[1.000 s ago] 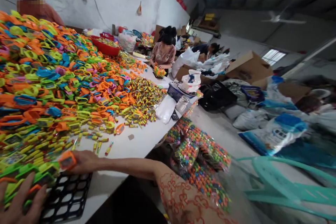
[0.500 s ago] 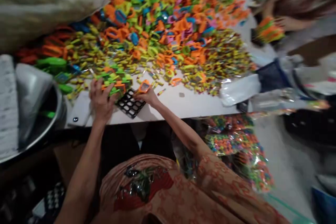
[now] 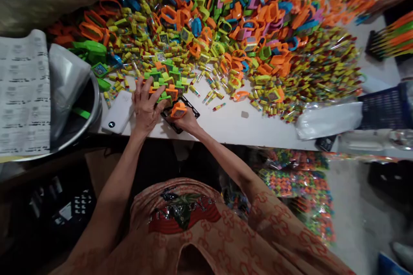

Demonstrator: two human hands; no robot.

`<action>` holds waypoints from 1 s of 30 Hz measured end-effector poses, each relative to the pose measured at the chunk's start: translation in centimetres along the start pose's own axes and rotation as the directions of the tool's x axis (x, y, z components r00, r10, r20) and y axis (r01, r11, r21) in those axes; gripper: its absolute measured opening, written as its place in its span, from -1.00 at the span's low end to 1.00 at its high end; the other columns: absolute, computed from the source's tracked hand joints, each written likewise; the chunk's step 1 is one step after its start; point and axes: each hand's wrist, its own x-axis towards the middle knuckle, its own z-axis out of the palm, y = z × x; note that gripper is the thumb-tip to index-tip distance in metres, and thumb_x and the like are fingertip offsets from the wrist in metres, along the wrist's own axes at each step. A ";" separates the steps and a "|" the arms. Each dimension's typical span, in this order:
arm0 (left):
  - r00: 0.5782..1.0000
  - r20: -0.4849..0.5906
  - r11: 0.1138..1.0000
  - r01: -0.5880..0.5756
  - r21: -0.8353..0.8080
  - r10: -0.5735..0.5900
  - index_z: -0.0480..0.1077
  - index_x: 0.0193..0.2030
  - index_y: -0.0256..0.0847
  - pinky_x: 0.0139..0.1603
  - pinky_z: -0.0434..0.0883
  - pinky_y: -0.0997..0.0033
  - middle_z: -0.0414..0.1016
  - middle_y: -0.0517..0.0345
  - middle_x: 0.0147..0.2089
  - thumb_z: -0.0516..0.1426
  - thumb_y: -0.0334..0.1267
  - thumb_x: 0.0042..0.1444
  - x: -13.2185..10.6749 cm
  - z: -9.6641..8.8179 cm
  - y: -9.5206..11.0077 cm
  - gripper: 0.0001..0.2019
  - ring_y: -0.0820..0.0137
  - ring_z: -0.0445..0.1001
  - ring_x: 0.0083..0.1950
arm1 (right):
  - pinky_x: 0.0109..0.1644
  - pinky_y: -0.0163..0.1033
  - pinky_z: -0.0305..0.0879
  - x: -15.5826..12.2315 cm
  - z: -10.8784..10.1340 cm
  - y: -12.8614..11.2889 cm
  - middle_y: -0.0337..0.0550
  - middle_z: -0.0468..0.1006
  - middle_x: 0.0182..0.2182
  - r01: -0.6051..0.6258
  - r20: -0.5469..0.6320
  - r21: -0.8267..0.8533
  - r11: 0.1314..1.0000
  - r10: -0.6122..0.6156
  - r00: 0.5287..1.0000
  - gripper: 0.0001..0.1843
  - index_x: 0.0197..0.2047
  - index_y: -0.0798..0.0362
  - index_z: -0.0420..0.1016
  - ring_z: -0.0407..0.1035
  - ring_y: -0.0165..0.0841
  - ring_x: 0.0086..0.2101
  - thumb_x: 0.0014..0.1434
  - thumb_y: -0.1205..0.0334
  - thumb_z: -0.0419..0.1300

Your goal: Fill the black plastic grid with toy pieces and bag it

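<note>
My left hand lies flat, fingers spread, on a row of green and orange toy watches standing in a black grid tray at the table's near edge. My right hand is pinched on one orange toy watch just above the tray. A huge heap of orange, green, blue and pink toy watches covers the table beyond. Small yellow wrapped pieces lie scattered in front of the heap.
A white power bank lies left of my left hand. A steel basin with a plastic bag and printed sheets stands at the left. Clear bags and a dark basket sit right. Bagged toys lie under the table.
The view has swung from looking across the room to looking down at the table. My right hand has carried the orange watch over the tray, closer to my left hand.
</note>
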 end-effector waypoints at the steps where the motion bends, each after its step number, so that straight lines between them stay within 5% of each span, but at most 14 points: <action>1: 1.000 -0.006 1.000 0.001 -0.008 -0.001 0.42 0.36 0.08 0.59 -0.06 -0.04 0.18 0.07 0.57 -0.06 0.25 0.41 0.0 0.0 0.0 -0.44 0.12 -0.07 0.65 | -0.27 -0.31 0.26 0.1 -0.1 -0.1 -0.26 0.49 -0.50 0.034 0.021 -0.040 0.999 -0.034 0.999 -0.85 -0.48 0.07 0.46 0.36 -0.36 -0.38 0.07 0.23 0.28; 5: 0.999 -0.048 0.997 -0.020 -0.080 0.016 0.48 0.30 0.01 0.58 -0.03 -0.10 0.22 0.04 0.55 -0.06 0.26 0.41 -0.2 0.0 -0.1 -0.42 0.06 -0.07 0.64 | -0.25 -0.31 0.23 0.8 -0.4 -1.2 -0.18 0.57 -0.40 0.217 0.168 -0.263 0.940 -0.177 0.970 -0.89 -0.41 0.10 0.50 0.40 -0.34 -0.35 0.16 0.34 0.21; 9: 0.987 -0.123 0.983 -0.121 -0.141 0.104 0.48 0.32 -0.07 0.59 -0.03 -0.17 0.22 -0.04 0.54 -0.15 0.25 0.44 0.2 0.1 -0.7 -0.35 -0.01 -0.05 0.63 | -0.19 -0.28 0.29 0.9 0.6 -2.5 -0.03 0.66 -0.21 0.265 0.222 -0.466 0.844 -0.178 0.959 -0.89 -0.25 0.10 0.60 0.50 -0.23 -0.21 0.21 0.37 0.22; 13: 0.976 -0.148 0.981 -0.172 -0.084 0.159 0.45 0.36 -0.06 0.53 -0.02 -0.35 0.27 -0.17 0.51 -0.23 0.36 0.38 0.6 -0.1 -1.0 -0.23 -0.15 0.04 0.59 | -0.15 -0.29 0.35 0.7 -1.0 -2.2 -0.10 0.67 -0.19 0.311 0.244 -0.383 0.870 -0.229 0.942 -0.83 -0.12 0.10 0.66 0.53 -0.26 -0.21 0.23 0.35 0.28; 15: 0.979 -0.138 0.985 -0.160 -0.063 0.150 0.39 0.41 -0.02 0.51 -0.02 -0.39 0.24 -0.17 0.52 -0.22 0.39 0.36 0.2 -0.3 -0.9 -0.23 -0.19 0.03 0.59 | -0.14 -0.32 0.36 0.6 -4.8 -1.8 -0.14 0.67 -0.20 0.235 0.107 -0.331 0.914 -0.212 0.972 -0.77 -0.04 0.11 0.65 0.53 -0.32 -0.24 0.21 0.33 0.35; 17: 0.975 -0.157 0.984 -0.170 -0.061 0.158 0.32 0.46 0.03 0.51 -0.04 -0.39 0.15 -0.13 0.57 -0.21 0.39 0.36 -0.4 -0.3 -0.7 -0.23 -0.19 -0.03 0.61 | -0.08 -0.30 0.39 0.9 -10.5 -1.5 -0.08 0.66 -0.12 0.030 -0.192 -0.370 0.929 -0.108 0.975 -0.75 0.00 0.13 0.63 0.53 -0.34 -0.21 0.24 0.32 0.35; 19: 0.966 -0.177 0.978 -0.203 -0.055 0.190 0.30 0.48 0.06 0.53 -0.06 -0.36 0.09 -0.10 0.60 -0.13 0.38 0.35 -1.0 -0.1 -0.3 -0.27 -0.17 -0.08 0.63 | 0.08 -0.17 0.37 1.9 -16.7 -1.3 0.08 0.58 0.10 -0.209 -0.461 -0.433 0.877 -0.016 0.887 -0.74 0.07 0.16 0.59 0.51 -0.26 -0.06 0.34 0.35 0.21; 22: 0.957 -0.181 0.971 -0.238 -0.035 0.228 0.34 0.45 0.08 0.54 -0.04 -0.28 0.17 -0.11 0.57 0.06 0.24 0.35 -1.4 0.6 0.4 -0.38 -0.13 -0.04 0.63 | 0.15 -0.01 0.33 3.6 -22.6 -0.7 0.29 0.57 0.08 -0.357 -0.531 -0.435 0.827 0.084 0.843 -0.76 -0.04 0.26 0.59 0.48 -0.06 0.05 0.23 0.50 0.22; 25: 0.951 -0.196 0.968 -0.249 -0.027 0.239 0.34 0.44 0.09 0.54 -0.01 -0.23 0.25 -0.10 0.53 0.13 0.10 0.38 -1.5 1.2 0.8 -0.46 -0.07 -0.01 0.62 | 0.02 -0.11 0.41 4.2 -22.3 0.6 0.11 0.66 -0.17 -0.357 -0.488 -0.392 0.848 0.138 0.862 -0.72 -0.02 0.21 0.55 0.56 -0.13 -0.11 0.19 0.48 0.24; 28: 0.942 -0.219 0.962 -0.270 -0.049 0.253 0.33 0.45 0.07 0.56 0.00 -0.20 0.25 -0.09 0.53 0.15 0.05 0.38 -1.5 1.5 0.7 -0.46 -0.03 -0.04 0.64 | -0.17 -0.21 0.44 3.5 -18.9 2.0 -0.11 0.64 -0.37 -0.316 -0.394 -0.271 0.909 0.195 0.898 -0.65 0.12 0.17 0.47 0.56 -0.26 -0.35 0.28 0.36 0.16; 30: 0.940 -0.222 0.957 -0.282 -0.073 0.260 0.31 0.46 0.05 0.59 0.00 -0.18 0.24 -0.09 0.54 0.16 0.04 0.37 -1.6 1.5 0.4 -0.44 -0.01 -0.09 0.65 | -0.18 -0.21 0.43 2.9 -17.1 2.4 -0.14 0.64 -0.36 -0.291 -0.352 -0.284 0.914 0.183 0.918 -0.64 0.13 0.13 0.48 0.55 -0.25 -0.33 0.29 0.28 0.15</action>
